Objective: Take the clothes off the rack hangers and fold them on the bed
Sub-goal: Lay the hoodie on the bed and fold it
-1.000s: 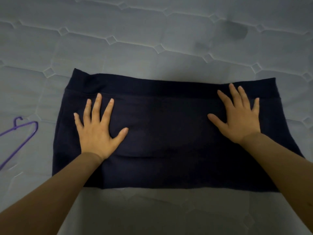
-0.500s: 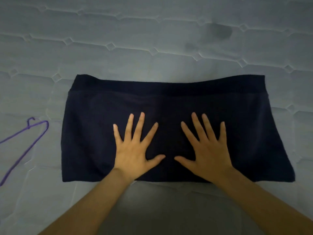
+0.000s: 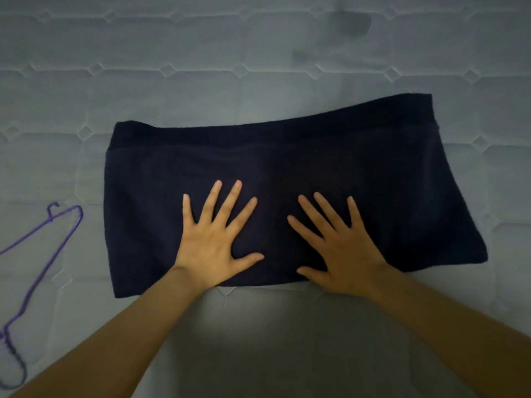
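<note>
A dark navy garment lies folded into a wide rectangle on the quilted grey bed. My left hand lies flat on its near middle with the fingers spread. Right beside it, my right hand presses flat on the cloth, fingers spread too. Both palms sit close to the garment's near edge. A purple wire hanger lies on the bed to the left of the garment, bare of clothing.
The mattress stretches beyond the garment on all sides, with a dark stain at the far right. The hanger's lower end reaches the left bottom corner of the view.
Both hands slid from the garment's outer ends to its middle and toward its near edge. In the last half second they stayed nearly in place.
</note>
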`<state>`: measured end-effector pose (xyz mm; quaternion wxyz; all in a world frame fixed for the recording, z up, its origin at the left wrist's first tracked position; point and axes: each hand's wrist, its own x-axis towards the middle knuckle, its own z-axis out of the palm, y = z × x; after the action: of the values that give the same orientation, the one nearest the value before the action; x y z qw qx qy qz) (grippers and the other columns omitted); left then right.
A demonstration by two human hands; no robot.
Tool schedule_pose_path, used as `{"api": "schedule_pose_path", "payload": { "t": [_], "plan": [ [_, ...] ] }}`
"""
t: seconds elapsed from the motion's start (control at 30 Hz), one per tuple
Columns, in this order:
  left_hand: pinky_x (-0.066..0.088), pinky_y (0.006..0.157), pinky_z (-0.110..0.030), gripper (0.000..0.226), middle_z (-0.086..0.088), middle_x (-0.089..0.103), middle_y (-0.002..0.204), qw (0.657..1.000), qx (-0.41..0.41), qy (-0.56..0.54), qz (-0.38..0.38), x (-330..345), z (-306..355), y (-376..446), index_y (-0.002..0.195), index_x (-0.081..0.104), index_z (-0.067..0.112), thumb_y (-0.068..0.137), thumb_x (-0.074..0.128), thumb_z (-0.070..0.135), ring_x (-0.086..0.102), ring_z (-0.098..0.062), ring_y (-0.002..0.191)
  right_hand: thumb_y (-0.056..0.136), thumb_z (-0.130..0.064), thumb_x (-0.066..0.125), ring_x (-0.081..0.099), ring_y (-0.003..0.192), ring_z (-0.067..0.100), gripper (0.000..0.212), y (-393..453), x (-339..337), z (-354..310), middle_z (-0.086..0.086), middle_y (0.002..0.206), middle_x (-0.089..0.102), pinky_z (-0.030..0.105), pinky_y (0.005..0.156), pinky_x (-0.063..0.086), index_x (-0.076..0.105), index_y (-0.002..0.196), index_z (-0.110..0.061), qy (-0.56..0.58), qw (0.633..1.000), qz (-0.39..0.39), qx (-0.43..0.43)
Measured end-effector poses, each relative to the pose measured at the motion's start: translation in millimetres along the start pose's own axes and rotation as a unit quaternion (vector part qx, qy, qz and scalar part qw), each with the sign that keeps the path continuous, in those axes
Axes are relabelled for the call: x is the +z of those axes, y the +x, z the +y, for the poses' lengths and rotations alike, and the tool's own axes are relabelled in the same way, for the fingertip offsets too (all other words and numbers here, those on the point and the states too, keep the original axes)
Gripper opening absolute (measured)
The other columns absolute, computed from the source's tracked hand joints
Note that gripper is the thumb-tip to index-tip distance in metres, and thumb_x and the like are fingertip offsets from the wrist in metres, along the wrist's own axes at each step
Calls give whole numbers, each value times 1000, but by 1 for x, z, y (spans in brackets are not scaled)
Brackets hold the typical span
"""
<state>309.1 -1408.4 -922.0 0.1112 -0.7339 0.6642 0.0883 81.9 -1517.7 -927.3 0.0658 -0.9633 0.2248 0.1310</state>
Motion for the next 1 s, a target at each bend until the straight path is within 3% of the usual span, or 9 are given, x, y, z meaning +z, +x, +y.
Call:
{"api": "schedule_pose_path", "payload": {
  "t": [0.2,0.3,0.37,0.43,0.53,0.6,0.7,0.83,1.0],
  "plan": [
    [11,107,-70,88,-4,6,159,999,15,-21,-36,-5,-4,1,149,12,29,78,22,80,6,-32,145,77,-60,45,22,142,32,79,-4,-7,-11,11,156,21,59,109,19,32,145,-21,68,996,52,30],
    [8,110,-66,84,-1,2,159,998,24,-41,-43,-23,-12,15,149,6,31,81,9,80,4,-28,146,76,-43,58,57,101,22,35,-27,-20,-32,3,114,61,38,84,39,67,100,-19,266,943,202,12],
    [-1,114,-57,85,1,-5,159,996,19,-77,-30,-42,-16,36,149,1,33,79,7,80,-3,-23,146,82,-44,58,52,70,6,21,-42,-21,-52,-12,76,56,29,62,41,60,75,-25,436,875,199,64],
    [-7,116,-47,88,2,-11,158,994,20,-105,-18,-61,-14,64,150,3,32,77,14,79,-9,-22,145,78,-67,51,49,56,0,47,-45,-21,-78,-8,58,55,29,54,42,58,68,-21,605,747,122,246],
    [-9,117,-43,87,0,-11,158,994,34,-97,-25,-81,-9,110,150,7,31,80,39,73,-12,-24,145,85,-48,58,66,80,11,35,-32,-16,-101,5,83,72,29,74,52,65,79,-15,771,468,-14,432],
    [-2,118,-44,100,-4,-10,159,990,11,-116,-83,-86,-7,135,150,2,31,75,56,69,-6,-28,145,89,-25,60,63,99,20,20,-21,-22,-108,13,96,66,29,85,50,62,92,-5,813,357,-16,460],
    [12,117,-47,119,-11,2,158,981,5,-99,-167,-88,-5,158,150,-3,30,63,72,64,12,-32,144,74,-26,76,61,107,12,52,-7,-30,-119,0,109,65,29,94,47,54,121,-17,860,224,68,454],
    [37,105,-44,121,-12,33,144,971,-19,-77,-226,-97,1,177,148,15,25,52,82,59,38,-34,128,57,-39,84,63,107,9,77,11,-27,-123,-9,120,64,30,94,49,52,126,-29,864,180,103,458],
    [45,81,-27,71,2,61,106,939,-69,-162,-297,-104,1,176,113,58,17,55,85,50,59,-21,93,72,-18,79,66,101,12,38,11,-23,-119,-8,108,70,36,97,49,60,103,-29,846,144,145,492]
  ]
}}
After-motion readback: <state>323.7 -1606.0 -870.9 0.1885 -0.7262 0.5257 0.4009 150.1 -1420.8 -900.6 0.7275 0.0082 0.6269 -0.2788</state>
